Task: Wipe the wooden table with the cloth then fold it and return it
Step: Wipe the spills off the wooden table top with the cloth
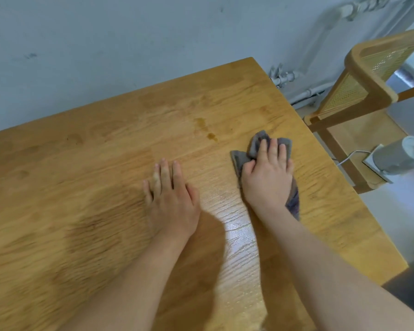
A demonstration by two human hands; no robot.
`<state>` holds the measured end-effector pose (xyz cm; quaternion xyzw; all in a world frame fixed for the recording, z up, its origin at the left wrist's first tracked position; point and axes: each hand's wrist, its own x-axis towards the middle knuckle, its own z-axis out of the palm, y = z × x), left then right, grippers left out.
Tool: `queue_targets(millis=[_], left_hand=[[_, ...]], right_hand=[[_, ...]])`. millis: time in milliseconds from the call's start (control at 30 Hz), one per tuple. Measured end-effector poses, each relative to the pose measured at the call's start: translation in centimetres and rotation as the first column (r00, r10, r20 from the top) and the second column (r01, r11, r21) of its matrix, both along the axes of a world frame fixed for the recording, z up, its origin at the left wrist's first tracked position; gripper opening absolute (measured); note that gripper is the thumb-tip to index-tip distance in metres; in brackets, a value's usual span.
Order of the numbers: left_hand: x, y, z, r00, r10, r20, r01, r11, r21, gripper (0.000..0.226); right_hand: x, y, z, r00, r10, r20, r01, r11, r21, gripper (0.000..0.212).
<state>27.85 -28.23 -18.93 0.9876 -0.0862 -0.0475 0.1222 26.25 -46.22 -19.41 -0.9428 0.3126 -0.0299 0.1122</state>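
Observation:
The wooden table fills most of the view. A crumpled grey cloth lies on it toward the right side. My right hand presses flat on the cloth with straight fingers, and cloth shows beyond the fingertips and under the wrist. My left hand rests flat on the bare wood left of the cloth, fingers straight and together. A small dark stain sits on the wood just beyond and left of the cloth. The wood near my right wrist looks shiny.
A wooden chair with a cane back stands past the table's right edge. A grey appliance with a white cable sits on its seat. A pale wall runs along the far edge, with pipes at the right corner.

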Motion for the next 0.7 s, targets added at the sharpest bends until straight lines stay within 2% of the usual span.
queue_targets(millis=[67,133,200,233,267,333,400,467,533,633,700], left_hand=[[0.1,-0.1,-0.1,1.0,0.004,0.013,-0.004,1.0,0.01,0.059],[0.2,0.0,-0.1,1.0,0.011,0.016,-0.011,1.0,0.009,0.06],[0.2,0.1,-0.1,1.0,0.008,-0.007,-0.008,1.0,0.004,0.06],[0.1,0.0,0.0,1.0,0.002,-0.011,-0.002,1.0,0.004,0.061],[0.2,0.0,0.1,1.0,-0.001,-0.013,0.001,1.0,0.004,0.061],[0.3,0.1,0.1,1.0,-0.005,-0.016,0.005,1.0,0.004,0.061],[0.5,0.1,0.1,1.0,-0.01,-0.011,0.01,1.0,-0.004,0.061],[0.7,0.1,0.0,1.0,-0.005,-0.008,0.005,1.0,-0.003,0.061],[0.6,0.0,0.0,1.0,0.004,-0.001,-0.004,1.0,0.015,0.061],[0.7,-0.1,-0.3,1.0,0.017,0.011,-0.017,1.0,0.022,0.062],[0.9,0.1,-0.6,0.999,0.018,0.032,-0.019,1.0,0.019,0.06]], right_hand=[[-0.7,3.3,0.0,0.982,0.186,0.021,-0.186,0.983,0.001,0.06],[-1.8,4.8,0.1,0.894,0.447,0.027,-0.448,0.894,0.031,0.058],[-2.5,2.8,0.5,0.807,0.591,0.013,-0.591,0.805,0.047,0.056],[-2.6,0.9,0.5,0.806,0.592,0.005,-0.591,0.806,0.029,0.057],[-2.3,-1.1,0.5,0.844,0.536,0.004,-0.536,0.844,0.008,0.058],[-1.4,-4.1,0.5,0.942,0.335,-0.007,-0.335,0.942,0.004,0.061],[-0.3,-4.4,0.2,0.983,0.18,-0.024,-0.181,0.983,-0.012,0.063],[0.6,-2.4,0.1,0.994,0.111,-0.014,-0.111,0.994,-0.018,0.062],[1.0,0.5,0.1,0.975,0.223,-0.003,-0.223,0.975,-0.017,0.06],[2.8,4.6,0.2,0.853,0.521,-0.014,-0.521,0.854,0.019,0.06],[4.2,5.4,0.2,0.796,0.606,-0.016,-0.605,0.796,0.031,0.059]])
